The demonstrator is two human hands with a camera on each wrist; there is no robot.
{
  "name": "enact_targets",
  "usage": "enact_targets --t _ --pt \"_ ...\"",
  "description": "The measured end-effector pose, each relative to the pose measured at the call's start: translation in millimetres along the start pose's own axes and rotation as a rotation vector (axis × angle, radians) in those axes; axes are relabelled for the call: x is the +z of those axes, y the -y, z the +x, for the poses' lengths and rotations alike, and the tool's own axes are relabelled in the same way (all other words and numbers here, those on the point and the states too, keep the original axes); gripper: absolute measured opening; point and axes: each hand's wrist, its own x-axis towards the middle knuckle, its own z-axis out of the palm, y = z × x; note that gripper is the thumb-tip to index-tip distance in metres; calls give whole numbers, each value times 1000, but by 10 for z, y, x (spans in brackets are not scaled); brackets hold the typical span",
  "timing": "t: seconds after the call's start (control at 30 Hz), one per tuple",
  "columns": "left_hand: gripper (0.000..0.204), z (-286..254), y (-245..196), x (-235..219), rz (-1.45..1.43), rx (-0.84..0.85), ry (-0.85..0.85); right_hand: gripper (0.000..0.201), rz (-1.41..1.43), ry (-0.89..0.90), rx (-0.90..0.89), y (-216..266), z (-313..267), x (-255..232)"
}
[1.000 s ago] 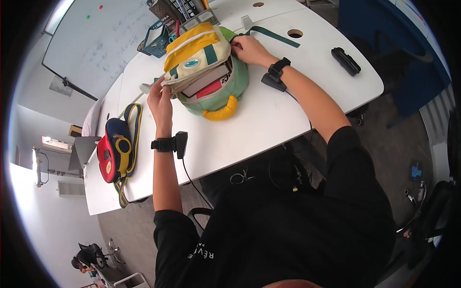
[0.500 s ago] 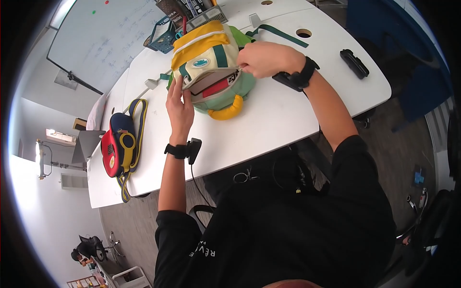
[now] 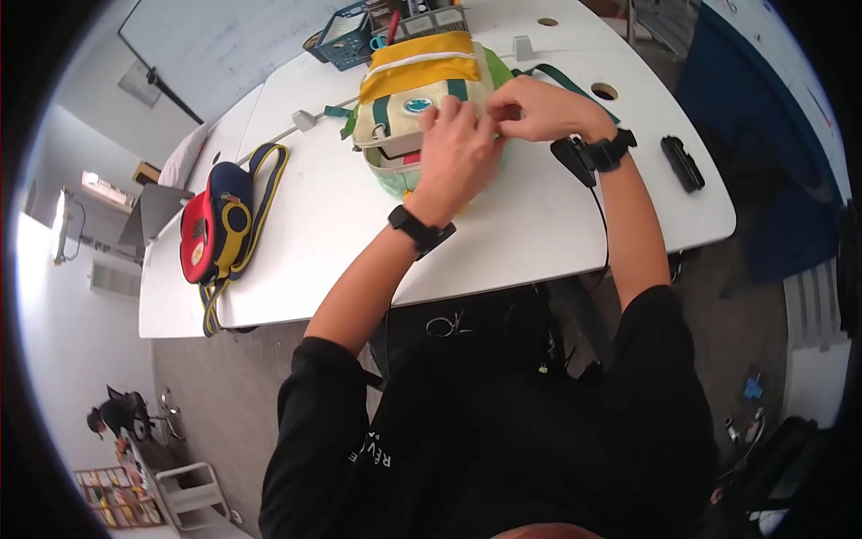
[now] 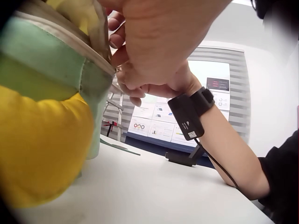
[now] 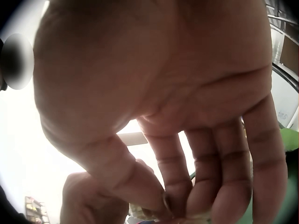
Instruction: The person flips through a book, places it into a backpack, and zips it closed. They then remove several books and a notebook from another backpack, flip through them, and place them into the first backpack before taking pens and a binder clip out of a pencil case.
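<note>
A cream, green and yellow backpack (image 3: pixel 417 67) lies on the white table with its mouth partly open, and a red item (image 3: pixel 411 158) shows inside. At the right corner of that mouth, my left hand (image 3: pixel 456 157) holds the zippered edge with curled fingers, hiding part of the opening. Beside it, my right hand (image 3: pixel 548 110) pinches at the zipper between thumb and forefinger; the pull itself is hidden. The right wrist view shows this thumb (image 5: pixel 140 189) meeting the forefinger, with the left hand close by. A padded yellow handle (image 4: pixel 44 144) bulges in the left wrist view.
A red and navy bag (image 3: pixel 220 225) with yellow-edged straps lies at the table's left. Behind the backpack stand a blue basket (image 3: pixel 346 45) and a grey organizer. A black case (image 3: pixel 682 163) lies near the right edge. A green strap (image 3: pixel 561 83) trails across the tabletop.
My left hand has left the mouth's left corner and crossed to the right corner, beside my right hand. The right hand stays near that corner, and the opening has narrowed since the first frame.
</note>
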Motion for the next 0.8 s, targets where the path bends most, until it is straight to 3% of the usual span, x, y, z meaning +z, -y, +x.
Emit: enact_targets --t 0.07,0.13,0.2,0.4,0.47,0.63,0.8 --pt "12 26 -6 108 41 15 40 15 -45 46 34 -47 2 -73" --pt "9 26 14 99 88 -56 96 18 169 -44 169 -65 -41 -115" --pt "8 24 23 77 32 -60 53 27 70 -34 112 -128 5 -109" --pt "8 -16 30 105 -108 -69 -113 22 -23 -93 36 87 102 97" --pt "9 -29 49 117 -109 -62 -131 16 -221 -173 -94 -2 161 204" --pt "12 -74 82 52 -72 -36 -147 11 -125 -158 -31 48 156 191" --pt "15 -332 333 -113 9 -143 -202 13 -55 -175 -2 -93 122 135"
